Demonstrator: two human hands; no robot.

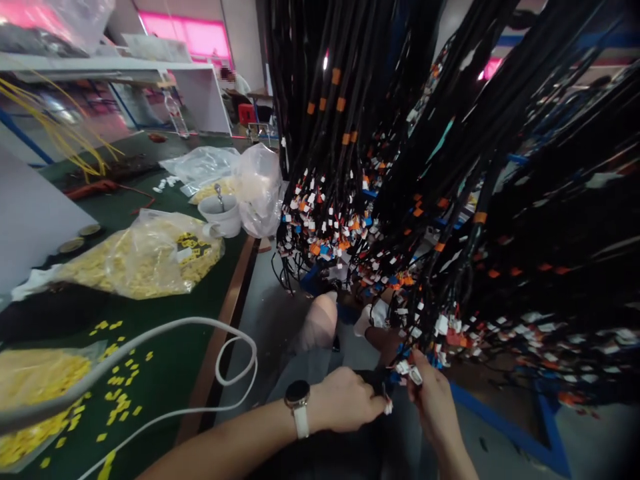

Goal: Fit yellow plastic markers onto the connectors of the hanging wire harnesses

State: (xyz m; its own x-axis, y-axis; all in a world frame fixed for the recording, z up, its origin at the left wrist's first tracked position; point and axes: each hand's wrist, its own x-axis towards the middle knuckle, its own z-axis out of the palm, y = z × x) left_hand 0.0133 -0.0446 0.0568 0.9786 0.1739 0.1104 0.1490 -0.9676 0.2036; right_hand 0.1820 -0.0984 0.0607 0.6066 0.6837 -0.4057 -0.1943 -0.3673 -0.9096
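Low in the middle of the head view, my left hand [347, 400], with a watch [299, 400] on its wrist, is closed with a small white connector [389, 405] at its fingertips. To its right, my right hand [434, 393] pinches another white connector [415, 375] between thumb and fingers. Blue and white connectors [401, 368] cluster between the hands at the lower end of a black wire harness [463, 273]. Many more harnesses [325, 120] hang around it, ending in white, orange and blue connectors. My left fingers partly hide what they grip.
On the left, a green-topped table [165, 347] carries bags of yellow pieces [135, 267], loose yellow pieces [117, 393] and a white cup [223, 215]. A pale cable [200, 321] loops past its edge. A blue frame [500, 417] stands low right. Another person [239, 83] sits far back.
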